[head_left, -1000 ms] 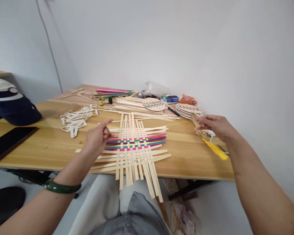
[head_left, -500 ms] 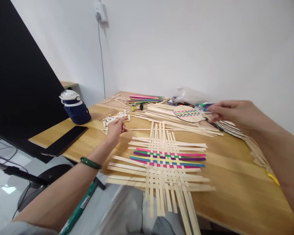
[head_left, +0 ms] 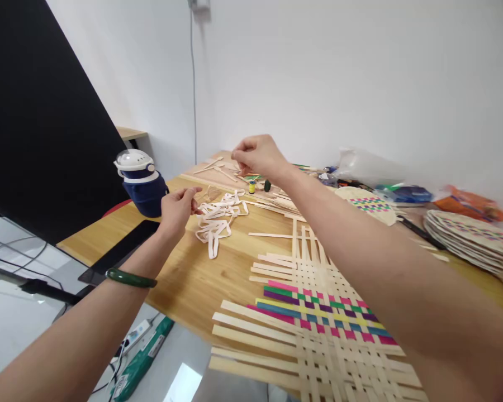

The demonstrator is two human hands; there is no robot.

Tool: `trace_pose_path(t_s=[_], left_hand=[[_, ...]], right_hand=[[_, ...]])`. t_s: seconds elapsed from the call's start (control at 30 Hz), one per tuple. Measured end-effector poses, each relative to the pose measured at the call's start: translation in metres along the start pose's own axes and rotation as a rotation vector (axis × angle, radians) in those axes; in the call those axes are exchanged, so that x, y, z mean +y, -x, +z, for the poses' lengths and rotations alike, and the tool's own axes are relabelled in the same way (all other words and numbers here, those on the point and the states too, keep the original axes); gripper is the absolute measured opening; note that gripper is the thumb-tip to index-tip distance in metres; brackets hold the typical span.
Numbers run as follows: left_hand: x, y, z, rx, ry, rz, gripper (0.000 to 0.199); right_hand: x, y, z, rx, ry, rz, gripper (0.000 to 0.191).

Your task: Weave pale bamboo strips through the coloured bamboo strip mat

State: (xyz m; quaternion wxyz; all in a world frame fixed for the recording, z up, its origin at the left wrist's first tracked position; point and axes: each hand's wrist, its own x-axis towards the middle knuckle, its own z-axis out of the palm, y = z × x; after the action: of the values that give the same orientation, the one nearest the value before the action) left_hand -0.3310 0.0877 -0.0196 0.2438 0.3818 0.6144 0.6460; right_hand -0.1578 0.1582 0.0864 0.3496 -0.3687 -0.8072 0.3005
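While the right forearm hides some woven strips, the 2 hands curl half-closed, their contents, if any, unclear.

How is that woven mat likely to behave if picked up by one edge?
The woven mat would probably flex rather than flop, since its strips look thin but straight. It may feel light, with gaps between strips. Strips could slip, their ends jutting out loose.

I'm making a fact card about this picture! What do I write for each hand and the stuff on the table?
Left hand: beside the tangled white ribbon; touching unclear
Right hand: appears just above the yellow spool
Woven mat: pale, pink, green, purple, yellow, blue
Jug: blue and white, left of the ribbon
Round woven pieces: stacked, far right
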Motion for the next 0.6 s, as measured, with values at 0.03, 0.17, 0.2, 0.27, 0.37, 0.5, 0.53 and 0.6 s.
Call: trace_pose_path(t_s=[0.03, 0.17, 0.2, 0.27, 0.37, 0.5, 0.53, 0.6], left_hand=[[-0.003, -0.004, -0.003, 0.003, -0.037, 0.013, 0.032], [-0.019, -0.015, -0.011, -0.077, -0.341, 0.086, 0.035], [-0.022, -0.017, -0.011, -0.102, -0.427, 0.106, 0.035], [-0.025, -0.019, -0.011, -0.135, -0.568, 0.143, 0.035], [-0.026, -0.017, -0.01, -0.136, -0.742, 0.196, 0.033], [-0.026, -0.009, -0.017, -0.09, -0.848, 0.202, 0.031], [-0.027, -0.007, -0.019, -0.083, -0.859, 0.191, 0.031], [-0.029, -0.002, -0.025, -0.083, -0.879, 0.183, 0.03]], right_hand=[[0.006, -0.004, 0.009, -0.099, 0.135, 0.019, 0.016], [0.037, -0.003, 0.027, -0.401, 0.587, 0.065, 0.034], [0.044, -0.001, 0.026, -0.404, 0.618, 0.072, 0.037], [0.055, 0.007, 0.018, -0.385, 0.649, 0.078, 0.039], [0.065, 0.03, -0.002, -0.337, 0.683, 0.083, 0.033], [0.077, 0.079, -0.029, -0.194, 0.676, 0.095, 0.026], [0.08, 0.092, -0.034, -0.154, 0.656, 0.107, 0.026], [0.088, 0.118, -0.043, -0.126, 0.626, 0.112, 0.024]])
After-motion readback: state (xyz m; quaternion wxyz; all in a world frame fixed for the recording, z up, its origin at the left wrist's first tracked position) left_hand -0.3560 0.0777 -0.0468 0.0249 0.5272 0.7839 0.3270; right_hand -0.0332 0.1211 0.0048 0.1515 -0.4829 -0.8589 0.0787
